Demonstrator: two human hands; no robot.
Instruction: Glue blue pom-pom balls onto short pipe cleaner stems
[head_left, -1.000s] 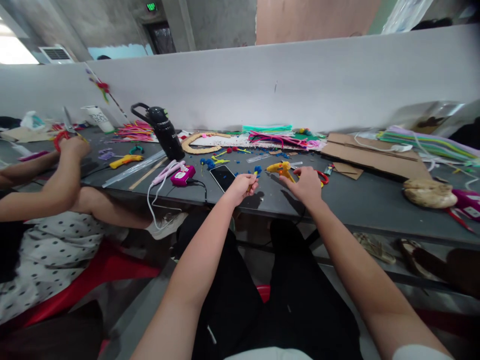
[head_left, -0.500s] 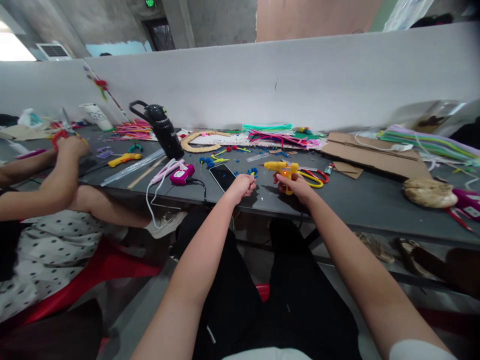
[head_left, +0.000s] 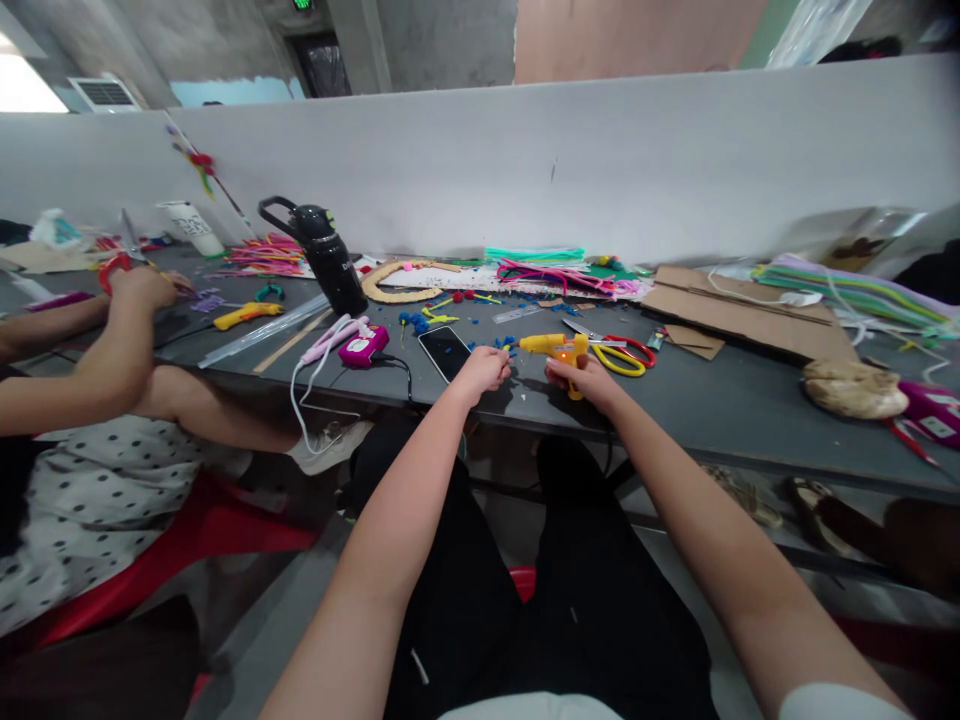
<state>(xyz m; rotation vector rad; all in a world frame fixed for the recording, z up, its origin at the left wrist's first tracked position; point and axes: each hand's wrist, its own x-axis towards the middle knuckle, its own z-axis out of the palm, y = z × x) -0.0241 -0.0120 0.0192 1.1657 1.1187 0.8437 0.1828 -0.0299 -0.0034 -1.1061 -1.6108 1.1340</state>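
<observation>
My right hand [head_left: 585,382] is wrapped around the grip of a yellow hot glue gun [head_left: 546,344], which shows a small orange light. The gun's nozzle points left, close to my left hand [head_left: 486,372]. That hand is closed in a pinch, and a small bit of yellow and blue pokes out at its fingertips; the fingers hide most of it, and its kind is unclear. A smartphone [head_left: 444,352] lies just left of my left hand. Yellow-and-red-handled scissors [head_left: 621,357] rest behind and right of the glue gun.
A black water bottle [head_left: 326,265] and a magenta box [head_left: 364,346] with cables stand to the left. Pink pipe cleaners [head_left: 555,276] and cardboard [head_left: 739,310] lie at the back. On the far left, another person's hand [head_left: 142,285] holds red-handled scissors.
The glue gun has shifted slightly left and down, its nozzle nearer my left hand. My left hand has hardly moved. The other person's hand on the left has lowered slightly.
</observation>
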